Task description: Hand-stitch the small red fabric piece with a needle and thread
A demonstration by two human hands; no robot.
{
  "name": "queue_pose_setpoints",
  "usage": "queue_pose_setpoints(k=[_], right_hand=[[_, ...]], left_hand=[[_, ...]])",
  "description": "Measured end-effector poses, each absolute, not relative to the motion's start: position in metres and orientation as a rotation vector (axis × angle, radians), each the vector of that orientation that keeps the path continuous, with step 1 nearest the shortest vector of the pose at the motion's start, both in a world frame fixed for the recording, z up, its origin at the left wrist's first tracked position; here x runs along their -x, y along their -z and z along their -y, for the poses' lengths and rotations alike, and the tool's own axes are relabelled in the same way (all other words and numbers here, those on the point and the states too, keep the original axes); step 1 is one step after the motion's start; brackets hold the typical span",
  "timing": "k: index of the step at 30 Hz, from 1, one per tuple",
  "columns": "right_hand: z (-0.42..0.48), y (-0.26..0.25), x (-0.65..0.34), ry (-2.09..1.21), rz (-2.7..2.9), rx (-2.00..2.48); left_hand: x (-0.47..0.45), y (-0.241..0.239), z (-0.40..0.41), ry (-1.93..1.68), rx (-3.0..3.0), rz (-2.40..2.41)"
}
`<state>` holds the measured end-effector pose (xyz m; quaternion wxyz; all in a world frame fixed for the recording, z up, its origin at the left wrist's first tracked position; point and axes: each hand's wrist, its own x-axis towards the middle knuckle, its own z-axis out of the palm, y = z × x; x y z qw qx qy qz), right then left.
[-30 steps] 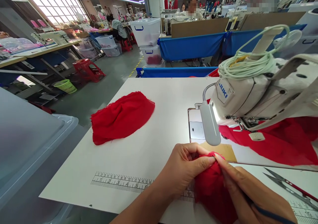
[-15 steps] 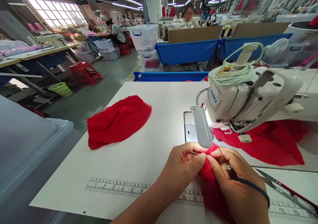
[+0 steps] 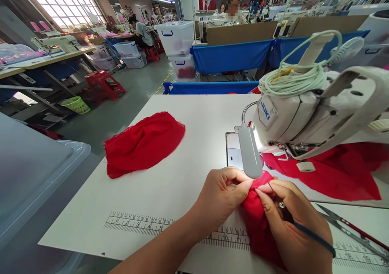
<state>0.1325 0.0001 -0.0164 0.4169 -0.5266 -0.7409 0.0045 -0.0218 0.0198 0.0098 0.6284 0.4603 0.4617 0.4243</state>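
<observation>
My left hand (image 3: 223, 195) and my right hand (image 3: 288, 221) pinch the top edge of a small piece of red fabric (image 3: 258, 225) together, low on the white sewing table (image 3: 194, 116). A thin blue-handled pointed tool (image 3: 304, 227) also lies in my right hand, its metal tip toward the fabric edge. The fabric sits just in front of the white Juki sewing machine (image 3: 304, 112) and its lamp (image 3: 249, 152). More red fabric (image 3: 328, 174) lies under the machine head.
A pile of red fabric pieces (image 3: 142, 144) lies at the table's left. Thread snips (image 3: 349, 227) rest at the right, and a printed ruler (image 3: 136, 223) runs along the front edge. A clear plastic bin (image 3: 36, 172) stands at the left; other people work far back.
Both hands with the red piece have moved a little up and toward the machine lamp. The blue-handled tool has come into sight in my right hand.
</observation>
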Motion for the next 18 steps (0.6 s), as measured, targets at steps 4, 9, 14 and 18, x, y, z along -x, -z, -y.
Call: queue_pose_setpoints(k=[4, 9, 14, 18], right_hand=[[-0.0002, 0.0173, -0.1321, -0.014, 1.890, 1.316], [-0.0004, 0.0188, -0.1346, 0.030, 1.906, 1.287], [-0.0013, 0.0199, -0.1320, 0.080, 1.856, 1.345], [-0.0007, 0.0172, -0.1271, 0.061, 1.845, 1.338]], left_hand=[[0.0201, -0.0056, -0.0189, -1.047, -1.069, -1.094], [0.0215, -0.0058, -0.0197, -1.040, -1.059, -1.072], [0.0203, -0.0046, -0.0185, -0.977, -0.826, -0.956], [0.0177, -0.0024, -0.0170, -0.968, -0.660, -0.881]])
